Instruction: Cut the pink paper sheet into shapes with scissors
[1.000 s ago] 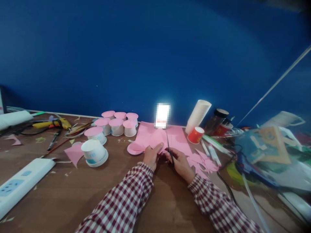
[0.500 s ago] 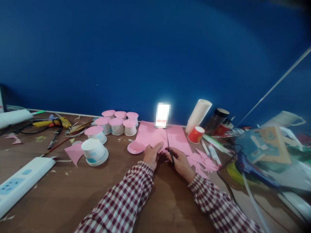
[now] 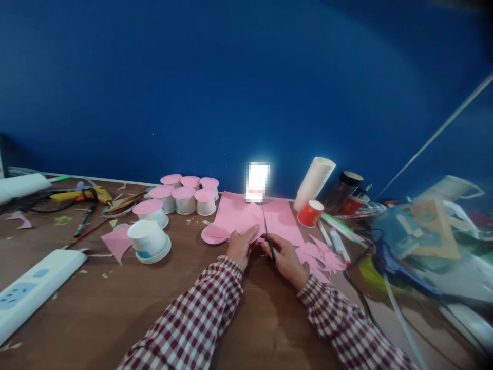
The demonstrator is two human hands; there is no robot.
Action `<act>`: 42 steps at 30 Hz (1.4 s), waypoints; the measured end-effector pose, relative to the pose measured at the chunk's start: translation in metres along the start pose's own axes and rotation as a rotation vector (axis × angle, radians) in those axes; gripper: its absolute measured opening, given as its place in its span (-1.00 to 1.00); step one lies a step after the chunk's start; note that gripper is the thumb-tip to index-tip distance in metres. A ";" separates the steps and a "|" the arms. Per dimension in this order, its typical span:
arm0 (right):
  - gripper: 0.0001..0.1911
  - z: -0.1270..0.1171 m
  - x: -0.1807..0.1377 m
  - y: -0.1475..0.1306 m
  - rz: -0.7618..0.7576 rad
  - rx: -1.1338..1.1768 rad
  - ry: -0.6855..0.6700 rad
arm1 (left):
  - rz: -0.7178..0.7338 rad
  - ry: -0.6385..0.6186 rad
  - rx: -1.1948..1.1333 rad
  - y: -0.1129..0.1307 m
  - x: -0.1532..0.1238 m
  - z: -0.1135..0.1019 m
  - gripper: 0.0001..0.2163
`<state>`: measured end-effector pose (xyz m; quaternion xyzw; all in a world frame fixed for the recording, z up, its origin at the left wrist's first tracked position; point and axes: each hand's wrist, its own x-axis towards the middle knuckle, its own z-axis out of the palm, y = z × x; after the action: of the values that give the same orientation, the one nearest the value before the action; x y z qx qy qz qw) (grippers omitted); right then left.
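My left hand (image 3: 242, 245) pinches a piece of pink paper (image 3: 248, 218), thumb on top. In my right hand (image 3: 285, 257) is a pair of scissors (image 3: 265, 223), its blades pointing away from me along the right edge of that piece. Behind lie larger pink sheets (image 3: 281, 213), so the held piece's outline is hard to pick out. Pink rounded pieces (image 3: 211, 235) rest left of my left hand. Pointed pink scraps (image 3: 319, 254) are heaped beyond my right wrist.
Several paper cups (image 3: 184, 200) topped with pink discs stand at left, near an upside-down white cup (image 3: 148, 239). A power strip (image 3: 38, 288) and yellow glue gun (image 3: 87, 195) lie further left. Stacked white cups (image 3: 314, 180), a red cup (image 3: 310, 213) and a blue glue gun (image 3: 400, 272) are right.
Hands, scissors and paper keep nearly the same position. The whole view shifts very slightly.
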<state>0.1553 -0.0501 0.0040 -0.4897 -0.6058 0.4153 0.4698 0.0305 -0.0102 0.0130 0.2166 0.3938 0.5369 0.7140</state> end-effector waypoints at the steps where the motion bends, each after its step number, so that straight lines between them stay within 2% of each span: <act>1: -0.63 0.000 0.000 0.000 -0.003 0.000 0.002 | -0.006 -0.008 0.008 0.000 0.000 0.000 -0.68; 8: -0.62 0.000 0.000 -0.001 0.001 -0.005 0.006 | 0.032 -0.033 0.029 0.000 -0.001 -0.001 -0.68; 12: -0.62 0.000 -0.001 -0.001 0.015 0.007 0.010 | -0.018 -0.051 0.039 0.000 -0.001 -0.001 -0.67; 18: -0.61 0.001 0.000 0.001 0.014 0.007 0.016 | 0.039 -0.043 -0.002 -0.002 0.001 -0.001 -0.66; 28: -0.64 0.000 -0.001 -0.001 0.016 0.001 0.020 | -0.007 -0.033 0.008 0.002 -0.003 0.001 -0.68; 38: -0.62 0.000 0.000 -0.001 0.032 -0.013 0.024 | 0.027 -0.046 -0.011 0.003 -0.004 0.001 -0.70; 42: -0.63 0.000 -0.001 -0.001 0.027 -0.016 0.029 | -0.012 -0.036 -0.010 0.003 -0.005 0.002 -0.68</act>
<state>0.1549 -0.0508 0.0046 -0.5073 -0.5957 0.4097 0.4690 0.0296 -0.0133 0.0178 0.2201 0.3797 0.5305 0.7252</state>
